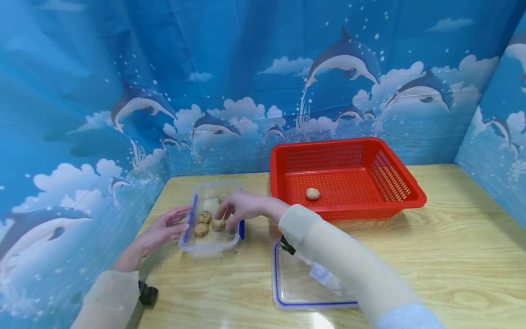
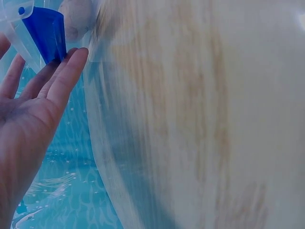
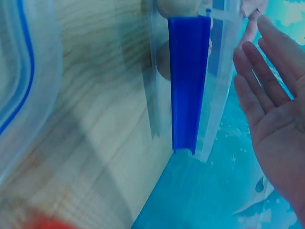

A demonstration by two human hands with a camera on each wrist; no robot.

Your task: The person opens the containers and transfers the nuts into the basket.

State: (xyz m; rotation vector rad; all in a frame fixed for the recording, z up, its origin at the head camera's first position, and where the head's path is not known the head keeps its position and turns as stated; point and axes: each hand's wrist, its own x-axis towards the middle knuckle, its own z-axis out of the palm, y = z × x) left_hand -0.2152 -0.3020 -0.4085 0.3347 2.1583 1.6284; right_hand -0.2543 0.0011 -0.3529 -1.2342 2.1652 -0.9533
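A clear plastic box (image 1: 209, 249) with blue side clips (image 3: 189, 86) stands at the left of the table, holding several round brown walnut-like things (image 1: 201, 229). My left hand (image 1: 166, 228) is at the box's left side, fingers extended; in the left wrist view its fingertips reach a blue clip (image 2: 50, 33). Over the box's right side, my right hand (image 1: 242, 208) reaches down with its fingers close to one brown ball (image 1: 218, 224). In the right wrist view the right hand (image 3: 276, 100) has loosely extended fingers and no held thing shows.
A red perforated basket (image 1: 349, 212) stands at the back, with one pale brown ball (image 1: 312, 193) inside. In front of it lies a clear lid (image 1: 300, 288) with a blue seal, partly under my right forearm. A dolphin-print curtain (image 1: 246, 91) lines the table's back and left.
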